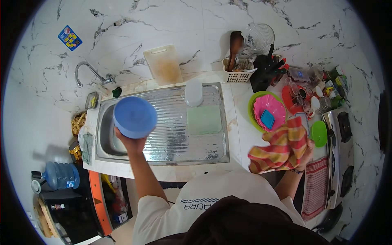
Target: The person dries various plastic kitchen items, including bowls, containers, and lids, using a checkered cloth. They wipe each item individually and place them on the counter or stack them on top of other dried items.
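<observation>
My left hand (134, 143) grips a round blue plastic bowl (135, 118) from its near side. The bowl is held over the left part of the stainless steel sink unit (171, 154) and partly hides the sink basin (111, 139). I cannot tell which way up it is. In my right hand (307, 154) is a red, orange and yellow checked cloth (280, 147), bunched and hanging over the counter's front edge. A light green plastic lid or board (204, 120) and a whitish plastic container (194, 93) rest on the ribbed drainboard.
A pink scalloped bowl (274, 105) holding a blue lid (267, 119) sits in a green basin (252, 114). Behind stand a knife block (263, 73) and a utensil basket (238, 77). A cutting board (163, 65) leans on the wall. A gas stove (337, 159) borders the right.
</observation>
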{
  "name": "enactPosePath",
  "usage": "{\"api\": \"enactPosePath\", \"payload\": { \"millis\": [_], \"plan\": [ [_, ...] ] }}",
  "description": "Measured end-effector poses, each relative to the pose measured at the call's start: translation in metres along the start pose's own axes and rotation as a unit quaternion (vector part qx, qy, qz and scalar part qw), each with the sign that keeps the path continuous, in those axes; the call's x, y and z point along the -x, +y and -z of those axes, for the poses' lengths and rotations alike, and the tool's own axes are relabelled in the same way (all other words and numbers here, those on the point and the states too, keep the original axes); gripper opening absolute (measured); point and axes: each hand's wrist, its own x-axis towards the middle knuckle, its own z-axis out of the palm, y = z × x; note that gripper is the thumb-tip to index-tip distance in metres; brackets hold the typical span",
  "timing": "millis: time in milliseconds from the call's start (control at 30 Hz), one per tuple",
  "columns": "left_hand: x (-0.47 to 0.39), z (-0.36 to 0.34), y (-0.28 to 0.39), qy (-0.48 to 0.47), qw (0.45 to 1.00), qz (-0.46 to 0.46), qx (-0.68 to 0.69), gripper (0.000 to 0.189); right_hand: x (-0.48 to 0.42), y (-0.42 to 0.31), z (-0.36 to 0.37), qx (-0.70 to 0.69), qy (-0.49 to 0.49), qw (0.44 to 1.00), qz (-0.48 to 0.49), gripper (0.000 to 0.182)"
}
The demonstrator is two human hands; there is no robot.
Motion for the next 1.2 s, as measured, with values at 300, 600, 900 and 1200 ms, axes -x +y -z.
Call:
{"api": "enactPosePath", "payload": {
  "millis": [300, 600, 900, 1200],
  "plan": [
    [0.046, -0.091, -0.101, -0.189, 0.960, 0.206, 0.031, 0.090, -0.004, 0.056, -0.148, 0.250, -0.366, 0.895, -0.043, 0.050],
    [0.054, -0.116, -0.117, -0.251, 0.944, 0.154, -0.148, 0.116, -0.019, 0.125, -0.195, 0.712, -0.527, 0.460, 0.054, 0.020],
    [0.061, -0.132, -0.117, -0.347, 0.844, -0.149, -0.381, 0.128, -0.008, 0.104, -0.157, -0.123, -0.171, 0.885, -0.415, 0.042],
    [0.073, -0.112, -0.120, -0.255, 0.936, 0.232, -0.076, 0.121, -0.023, 0.074, -0.106, 0.027, -0.306, 0.895, -0.325, 0.058]
  ]
}}
